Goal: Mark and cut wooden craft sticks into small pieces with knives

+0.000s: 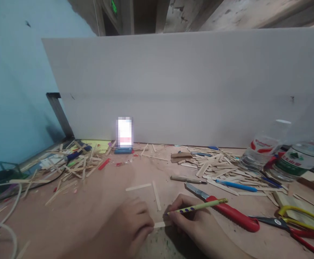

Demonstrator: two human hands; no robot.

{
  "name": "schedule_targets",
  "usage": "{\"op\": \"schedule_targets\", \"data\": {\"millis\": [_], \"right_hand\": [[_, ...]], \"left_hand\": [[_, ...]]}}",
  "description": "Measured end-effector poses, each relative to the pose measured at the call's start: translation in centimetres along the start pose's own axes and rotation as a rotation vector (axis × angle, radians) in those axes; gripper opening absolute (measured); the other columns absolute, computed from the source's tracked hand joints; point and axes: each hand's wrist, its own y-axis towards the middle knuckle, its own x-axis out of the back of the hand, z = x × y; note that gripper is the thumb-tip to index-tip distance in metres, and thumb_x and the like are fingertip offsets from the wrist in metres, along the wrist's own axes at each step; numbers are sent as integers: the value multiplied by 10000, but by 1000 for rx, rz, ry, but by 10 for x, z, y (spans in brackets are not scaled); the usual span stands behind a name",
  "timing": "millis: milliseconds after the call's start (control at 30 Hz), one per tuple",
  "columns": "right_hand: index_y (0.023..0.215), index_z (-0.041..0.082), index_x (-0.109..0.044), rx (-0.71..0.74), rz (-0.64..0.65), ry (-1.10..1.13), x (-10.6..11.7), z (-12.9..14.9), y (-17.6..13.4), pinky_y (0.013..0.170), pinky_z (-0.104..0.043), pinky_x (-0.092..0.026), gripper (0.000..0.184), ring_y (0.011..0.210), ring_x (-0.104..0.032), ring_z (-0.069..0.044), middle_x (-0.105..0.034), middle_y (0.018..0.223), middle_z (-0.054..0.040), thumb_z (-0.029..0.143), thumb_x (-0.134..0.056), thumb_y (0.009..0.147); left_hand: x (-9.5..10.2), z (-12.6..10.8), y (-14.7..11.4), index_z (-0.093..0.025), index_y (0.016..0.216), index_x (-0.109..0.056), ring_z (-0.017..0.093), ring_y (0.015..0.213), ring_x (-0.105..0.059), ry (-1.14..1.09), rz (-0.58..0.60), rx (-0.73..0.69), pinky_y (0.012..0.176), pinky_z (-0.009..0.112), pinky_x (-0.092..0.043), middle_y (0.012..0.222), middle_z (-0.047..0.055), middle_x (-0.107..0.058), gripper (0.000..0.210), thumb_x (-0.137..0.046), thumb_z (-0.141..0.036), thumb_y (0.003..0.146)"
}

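At the front of the table, my right hand [191, 219] is closed around a yellow-green pencil [204, 206] with dark oval spots, its writing end down by the fingertips. Under that hand runs a wooden craft stick [161, 225], partly hidden by the fingers. My left hand [135, 223] has its fingers curled, and the fingertips pinch or press the stick's left end. Two more loose sticks lie just beyond the hands: one stick [138, 187] roughly crosswise, another stick [157, 196] pointing away from me.
Right of my hands are a red utility knife [232, 213], scissors [283, 222], a blue pen [236, 185] and a stick pile [221, 167]. Water bottles [299, 160] stand behind. A lit, blurred phone [124, 132] leans against the white board [173, 90]. More sticks [81, 167] and cables [13, 212] lie left.
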Motion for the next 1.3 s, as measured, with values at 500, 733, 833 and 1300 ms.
{"op": "schedule_targets", "data": {"millis": [500, 733, 833, 1300], "right_hand": [[743, 215, -671, -8, 9, -15, 4, 18, -4, 579, -264, -438, 62, 651, -589, -161, -662, 699, -2, 257, -653, 786], [703, 205, -657, 2, -78, -22, 22, 53, 7, 684, -260, -514, 137, 697, -648, -141, -673, 695, 36, 124, -702, 804], [743, 239, -679, 31, -173, -40, 32, 70, 16, 694, -251, -515, 108, 733, -663, -148, -680, 707, 47, 155, -720, 798], [714, 296, -743, 73, -98, -93, 13, 9, -8, 472, -395, -501, 270, 517, -632, -262, -709, 623, -60, 548, -773, 807]], "left_hand": [[-1, 3, 3, -229, 886, -694, 157, 802, -701, -5, -33, -42, 710, 256, -504, 865, -12, -728, 237, -551, -76, 996], [23, 11, 30, -264, 992, -735, 139, 805, -719, 6, -73, -84, 742, 246, -514, 912, -44, -769, 163, -595, -192, 1033], [32, 16, 47, -244, 935, -738, 167, 834, -688, 83, -129, -131, 770, 283, -479, 897, -26, -745, 138, -638, -245, 1030], [0, 3, 5, -171, 918, -738, 185, 826, -643, 17, -22, -83, 757, 312, -484, 874, 34, -706, 198, -583, -152, 1040]]}}
